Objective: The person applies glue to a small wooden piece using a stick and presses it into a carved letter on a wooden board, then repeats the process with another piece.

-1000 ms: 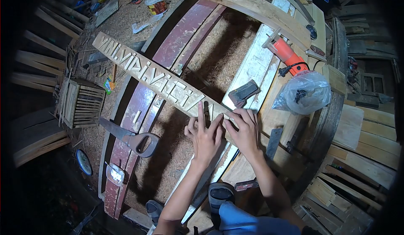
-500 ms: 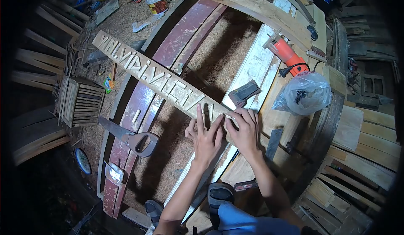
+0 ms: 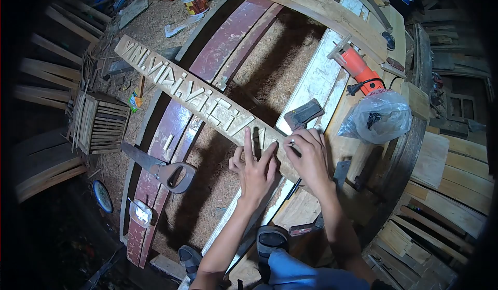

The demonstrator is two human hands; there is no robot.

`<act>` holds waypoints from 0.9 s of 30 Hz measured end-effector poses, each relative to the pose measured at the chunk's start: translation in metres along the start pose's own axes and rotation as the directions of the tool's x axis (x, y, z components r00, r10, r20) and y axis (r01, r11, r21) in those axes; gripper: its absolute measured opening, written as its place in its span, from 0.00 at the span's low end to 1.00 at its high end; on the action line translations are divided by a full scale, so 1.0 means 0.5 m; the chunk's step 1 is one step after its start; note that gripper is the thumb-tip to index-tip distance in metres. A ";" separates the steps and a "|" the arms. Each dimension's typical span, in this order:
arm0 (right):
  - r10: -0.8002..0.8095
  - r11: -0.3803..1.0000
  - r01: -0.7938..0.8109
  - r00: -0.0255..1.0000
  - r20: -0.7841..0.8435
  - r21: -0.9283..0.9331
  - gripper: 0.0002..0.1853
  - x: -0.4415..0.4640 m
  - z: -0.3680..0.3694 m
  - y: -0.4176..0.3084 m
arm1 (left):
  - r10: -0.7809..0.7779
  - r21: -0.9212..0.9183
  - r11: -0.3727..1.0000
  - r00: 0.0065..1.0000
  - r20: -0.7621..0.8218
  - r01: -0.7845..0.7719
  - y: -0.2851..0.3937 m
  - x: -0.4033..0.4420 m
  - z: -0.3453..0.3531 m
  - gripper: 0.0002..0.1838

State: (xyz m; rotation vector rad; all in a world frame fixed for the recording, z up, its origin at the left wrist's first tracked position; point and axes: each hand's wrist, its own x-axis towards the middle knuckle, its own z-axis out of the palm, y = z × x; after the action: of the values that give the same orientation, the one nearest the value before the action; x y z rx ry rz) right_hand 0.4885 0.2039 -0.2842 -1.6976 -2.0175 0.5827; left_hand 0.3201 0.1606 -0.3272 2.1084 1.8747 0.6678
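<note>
A long wooden board point(image 3: 171, 83) with raised wooden letters lies diagonally across the beams. My left hand point(image 3: 254, 170) rests at its near right end, fingers apart, with the index finger stretched along the last letters and the thumb touching the board. Just right of it, my right hand point(image 3: 311, 155) is pinched around a small pale piece point(image 3: 292, 143), slightly above the board's end. What the piece is cannot be made out. Beyond the right hand lies a dark block point(image 3: 303, 114) on the white-painted plank point(image 3: 319, 85).
A red power tool point(image 3: 358, 68) and a clear plastic bag point(image 3: 377, 118) sit at right. A handsaw point(image 3: 174, 177) and a small white-topped container point(image 3: 140, 213) lie on the left maroon beam point(image 3: 165, 129). A metal ruler-like strip point(image 3: 341, 171) lies beside my right forearm.
My right hand has lifted from the board and shifted a little right, with a small pale piece now showing between its fingertips. My left hand has stayed in place.
</note>
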 end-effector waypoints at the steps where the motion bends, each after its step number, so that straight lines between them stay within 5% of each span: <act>1: 0.009 0.999 -0.009 1.000 0.007 0.041 0.08 0.004 -0.001 0.004 | -0.001 -0.001 1.000 1.000 0.000 0.001 0.000 -0.001 0.003 0.19; 5: 0.007 0.959 -0.004 1.000 -0.010 0.284 0.07 0.031 0.014 0.016 | -0.017 -0.031 0.999 1.000 -0.024 0.016 0.001 -0.006 0.012 0.19; 8: -0.051 0.953 0.047 0.999 0.006 0.299 0.07 0.048 0.025 0.020 | -0.004 -0.006 1.000 0.999 -0.038 0.004 0.001 -0.007 0.013 0.20; 27: -0.180 0.975 0.165 0.979 0.094 0.151 0.08 0.069 0.025 0.019 | -0.012 0.010 1.000 0.999 -0.037 0.012 0.003 -0.005 0.016 0.24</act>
State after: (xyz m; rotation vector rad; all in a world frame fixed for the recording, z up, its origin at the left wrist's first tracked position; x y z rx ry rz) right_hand 0.4835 0.2391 -0.2977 -1.4183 -2.1163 0.7525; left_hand 0.3249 0.1587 -0.3340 2.1033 1.9121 0.7011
